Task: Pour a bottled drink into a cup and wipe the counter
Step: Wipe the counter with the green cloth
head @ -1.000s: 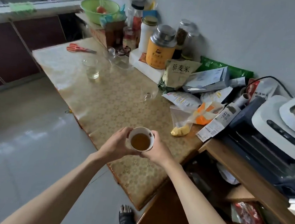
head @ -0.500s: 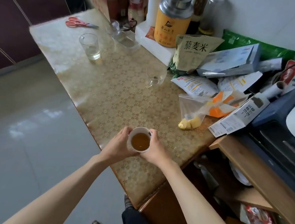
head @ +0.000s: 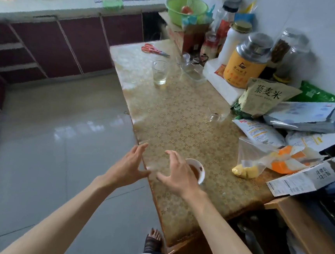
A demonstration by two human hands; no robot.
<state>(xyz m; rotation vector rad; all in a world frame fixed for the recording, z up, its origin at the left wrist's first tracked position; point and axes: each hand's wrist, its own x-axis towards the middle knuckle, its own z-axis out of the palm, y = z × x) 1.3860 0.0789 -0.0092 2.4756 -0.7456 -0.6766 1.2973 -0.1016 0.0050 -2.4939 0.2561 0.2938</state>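
Note:
A small white cup (head: 198,171) holding brown drink stands on the gold-patterned counter (head: 183,124) near its front edge. My right hand (head: 176,174) hovers just left of the cup, fingers spread, partly covering its rim. My left hand (head: 131,165) is open too, out past the counter's left edge over the floor. Neither hand holds anything. A green cloth (head: 112,3) lies on the far sink counter. No drink bottle can be singled out among the containers at the back.
A clear glass (head: 159,72) with a little water stands mid-counter, red scissors (head: 154,50) beyond it. An orange tea tin (head: 247,63), jars, a green bowl (head: 186,10) and food bags (head: 266,97) crowd the right side. A small overturned glass (head: 216,114) lies by the bags.
Both hands let go of the cup, which now stands on the counter. The hands opened and moved left of it. The camera tilted up, showing the sink counter again.

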